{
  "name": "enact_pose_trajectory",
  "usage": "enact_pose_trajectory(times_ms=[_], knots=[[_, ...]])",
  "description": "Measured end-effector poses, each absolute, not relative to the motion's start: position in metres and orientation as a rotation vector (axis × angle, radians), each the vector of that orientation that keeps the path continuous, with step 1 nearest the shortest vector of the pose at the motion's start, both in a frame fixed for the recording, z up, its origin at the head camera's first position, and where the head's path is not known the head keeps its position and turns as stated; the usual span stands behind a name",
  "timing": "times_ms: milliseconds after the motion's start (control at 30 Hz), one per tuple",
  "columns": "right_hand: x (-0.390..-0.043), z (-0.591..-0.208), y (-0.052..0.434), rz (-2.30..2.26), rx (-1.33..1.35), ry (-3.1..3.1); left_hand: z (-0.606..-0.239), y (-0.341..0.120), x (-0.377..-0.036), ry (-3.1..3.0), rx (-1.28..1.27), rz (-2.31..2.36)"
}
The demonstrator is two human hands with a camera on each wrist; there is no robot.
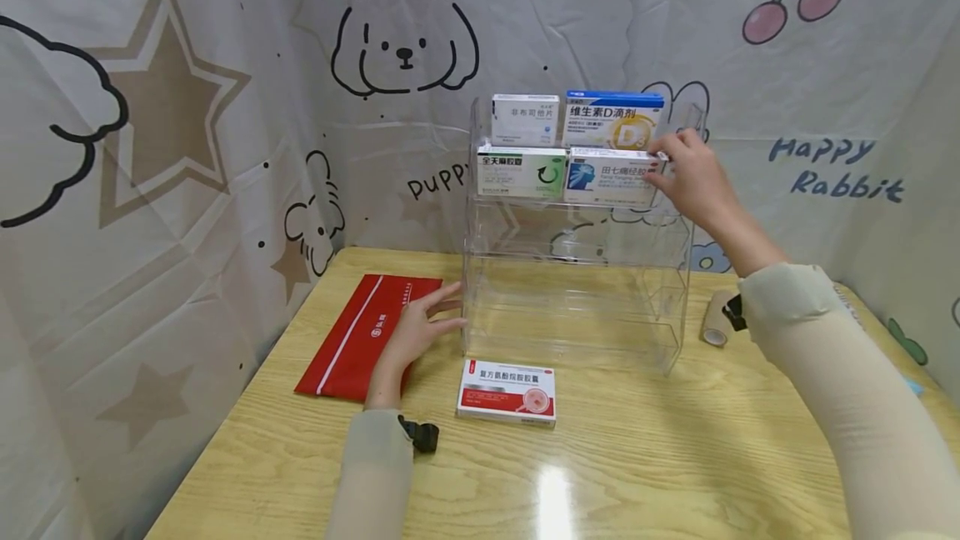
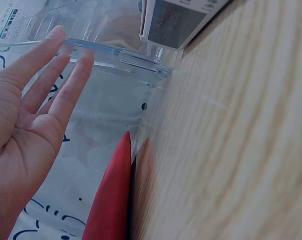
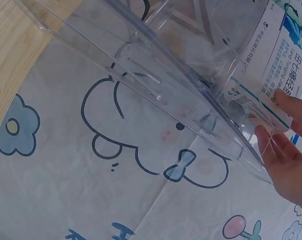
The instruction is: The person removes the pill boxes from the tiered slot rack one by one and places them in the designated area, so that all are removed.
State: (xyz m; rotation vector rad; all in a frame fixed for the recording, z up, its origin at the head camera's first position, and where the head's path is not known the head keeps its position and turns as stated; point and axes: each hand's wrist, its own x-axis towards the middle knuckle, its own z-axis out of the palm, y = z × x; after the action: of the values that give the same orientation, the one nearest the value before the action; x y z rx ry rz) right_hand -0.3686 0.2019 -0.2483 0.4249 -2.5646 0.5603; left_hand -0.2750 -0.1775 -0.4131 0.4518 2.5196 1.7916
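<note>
My right hand (image 1: 697,177) pinches the right end of a white medicine box (image 1: 609,180) with a blue head picture. This box stands on the second tier of a clear acrylic display rack (image 1: 573,259). Beside it on that tier is a green-and-white medicine box (image 1: 521,173). Behind them, the top tier carries a white medicine box (image 1: 525,119) and a blue-topped vitamin D box (image 1: 611,115). In the left wrist view, my left hand (image 2: 33,112) has its fingers extended, fingertips at the rack's side edge (image 2: 126,59).
A red-and-white medicine box (image 1: 506,394) lies flat on the wooden table (image 1: 637,465) before the rack. Left of the rack, a red pouch (image 1: 348,332) lies partly under my left forearm. A brown roll (image 1: 716,323) is at the right. Printed curtains (image 1: 225,290) enclose the table.
</note>
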Motion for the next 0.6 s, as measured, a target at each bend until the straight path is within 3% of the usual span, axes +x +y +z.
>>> enact_pose_trajectory(times_ms=[600], knots=[[-0.3713,-0.2479,0.2071,0.714,0.567,-2.389,-0.4224,-0.1787,-0.2817,2.516,0.450,1.804]])
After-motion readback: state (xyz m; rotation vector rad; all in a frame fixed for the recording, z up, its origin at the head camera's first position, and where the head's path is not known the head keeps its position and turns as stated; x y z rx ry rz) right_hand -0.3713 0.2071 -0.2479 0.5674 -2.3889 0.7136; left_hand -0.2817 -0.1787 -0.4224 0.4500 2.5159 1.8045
